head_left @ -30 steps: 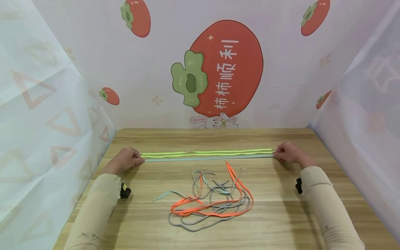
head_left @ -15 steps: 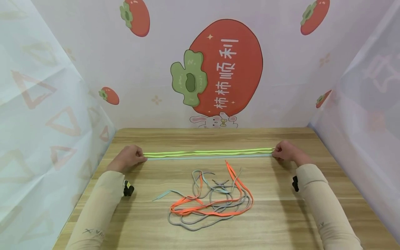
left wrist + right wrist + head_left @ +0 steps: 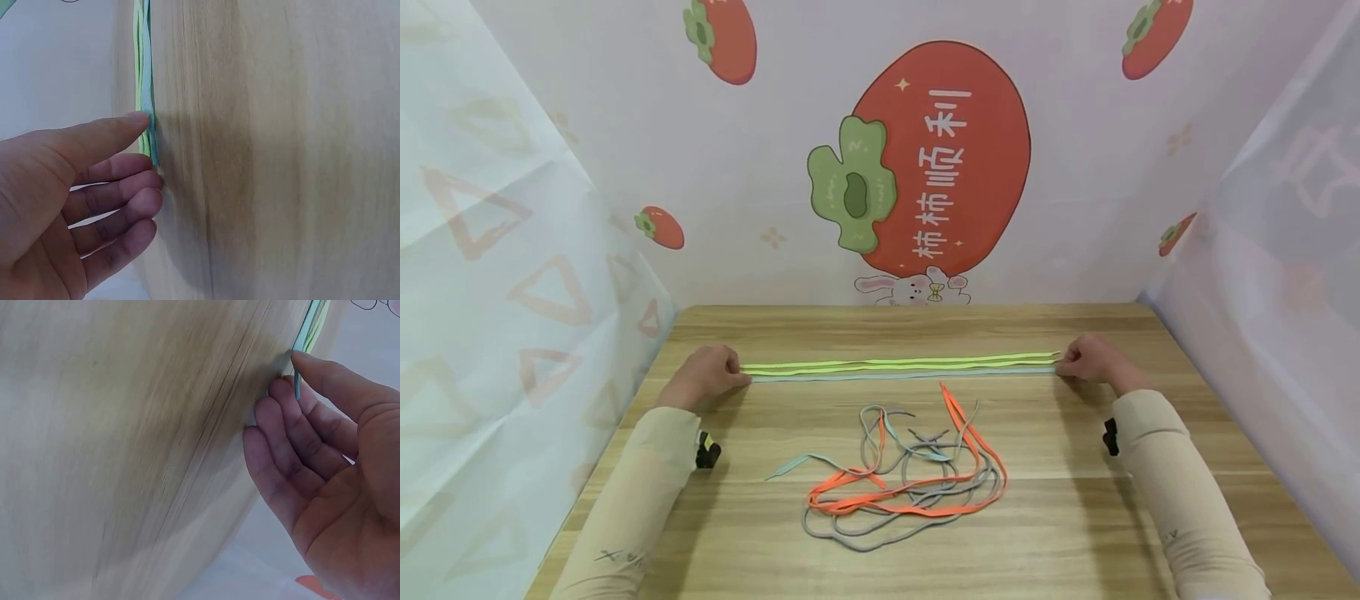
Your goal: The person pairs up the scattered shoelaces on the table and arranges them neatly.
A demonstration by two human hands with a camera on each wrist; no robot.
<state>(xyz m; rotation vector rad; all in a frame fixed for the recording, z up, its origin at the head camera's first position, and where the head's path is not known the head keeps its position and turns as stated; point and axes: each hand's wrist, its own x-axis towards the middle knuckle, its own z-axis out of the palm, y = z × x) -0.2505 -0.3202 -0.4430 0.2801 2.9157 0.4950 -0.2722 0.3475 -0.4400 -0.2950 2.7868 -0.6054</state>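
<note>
A light blue shoelace [image 3: 880,377] lies stretched nearly straight across the back of the table, just in front of yellow-green shoelace strands [image 3: 880,364] that run alongside it. At the left, my left hand [image 3: 709,375] pinches the blue lace's end; in the left wrist view the thumb [image 3: 119,132] lies over it, with the yellow-green strands close behind. My right hand [image 3: 1092,361] pinches the other blue end, whose tip [image 3: 297,387] pokes out below the thumb in the right wrist view. The fingertips of both hands are near the tabletop.
Nearer the front, orange shoelaces [image 3: 917,510], grey shoelaces [image 3: 865,546] and another light blue lace [image 3: 790,467] lie in a loose tangle on the wooden table [image 3: 760,550]. Printed sheets stand behind the table [image 3: 1075,167] and at both sides.
My left hand has shifted slightly right along the laces since one second ago, and its fingers now cover more of their left ends. The right hand has barely moved. The tangle stays put.
</note>
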